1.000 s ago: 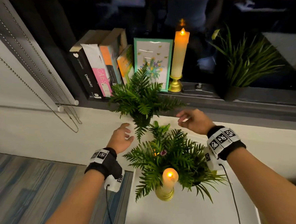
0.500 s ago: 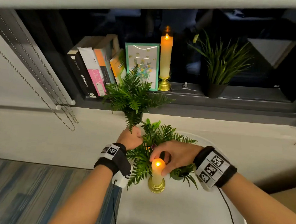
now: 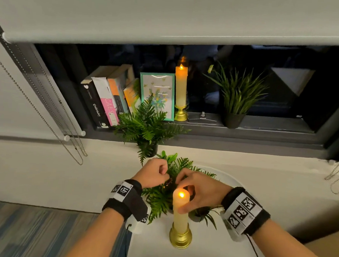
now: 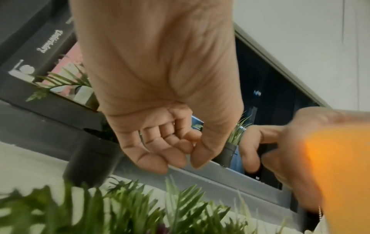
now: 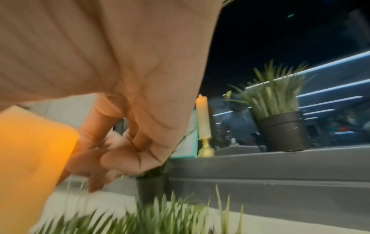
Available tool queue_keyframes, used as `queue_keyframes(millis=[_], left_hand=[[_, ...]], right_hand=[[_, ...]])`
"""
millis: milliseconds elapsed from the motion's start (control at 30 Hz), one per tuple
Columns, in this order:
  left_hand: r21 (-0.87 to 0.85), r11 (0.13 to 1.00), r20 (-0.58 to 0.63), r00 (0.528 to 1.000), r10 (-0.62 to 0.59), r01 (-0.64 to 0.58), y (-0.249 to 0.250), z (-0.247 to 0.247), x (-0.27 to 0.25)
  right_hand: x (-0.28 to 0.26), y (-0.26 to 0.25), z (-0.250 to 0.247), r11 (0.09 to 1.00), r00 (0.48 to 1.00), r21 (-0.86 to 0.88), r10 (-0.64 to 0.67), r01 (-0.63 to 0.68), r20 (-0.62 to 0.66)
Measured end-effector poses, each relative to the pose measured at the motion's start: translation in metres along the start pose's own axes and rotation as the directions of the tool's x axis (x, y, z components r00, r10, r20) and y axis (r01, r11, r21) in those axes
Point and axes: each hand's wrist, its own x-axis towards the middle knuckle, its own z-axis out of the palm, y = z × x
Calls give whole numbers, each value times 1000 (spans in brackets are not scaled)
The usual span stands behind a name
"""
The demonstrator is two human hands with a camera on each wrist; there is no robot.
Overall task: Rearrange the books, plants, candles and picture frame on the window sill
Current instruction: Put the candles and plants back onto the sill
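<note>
Left hand (image 3: 152,172): fingers curled — nothing visibly held, above the table fern (image 3: 164,195).
Right hand (image 3: 198,189): fingers bent — grasp unclear, beside lit candle (image 3: 180,208).

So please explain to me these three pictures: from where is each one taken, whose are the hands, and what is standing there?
No machine here: a person works with bare hands, wearing a camera on the head and one on each wrist. The wide picture is the head view, looking down. The other two look along each hand.

On the window sill stand books, a picture frame, a lit candle and a grassy plant. A fern stands at its front edge. Nearer, on a white table, are a second candle and leafy plants.

The left hand has its fingers curled among those leaves; whether it grips one, I cannot tell. The right hand reaches in beside the near candle; its hold is hidden.
</note>
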Motion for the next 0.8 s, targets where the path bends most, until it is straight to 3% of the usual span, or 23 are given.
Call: queue_keyframes(millis=[133,267,367,433,533,600,733,800], left_hand=[[-138,990,-29,999,25,-29,25,0,-2],[-356,933,3,998,62,-57,61,-5,-6],[-399,910,63,986,152,-114,86,-8,-11],[-417,897,118,969,216,-149,99,-7,-12],[-318,929,185,949,257,-189,115,3,-7],[-177,955,135,955,263,-238,127,12,0],[-106,955,60,957,284,-276,143,27,13],[-105,948,16,953,304,-300,146,32,19]], right_hand=[[-14,-7,-31,983,986,173,-40,68,-162],[-28,-10,-64,959,938,251,-40,133,-343],[-35,-9,-83,928,867,316,-16,198,-497],[-39,-8,-95,919,793,324,21,224,-609],[-43,-9,-111,907,677,336,80,255,-731],[-45,-12,-120,908,617,319,90,271,-782],[-47,-12,-132,931,530,239,59,278,-846],[-48,-7,-134,924,531,249,61,291,-845]])
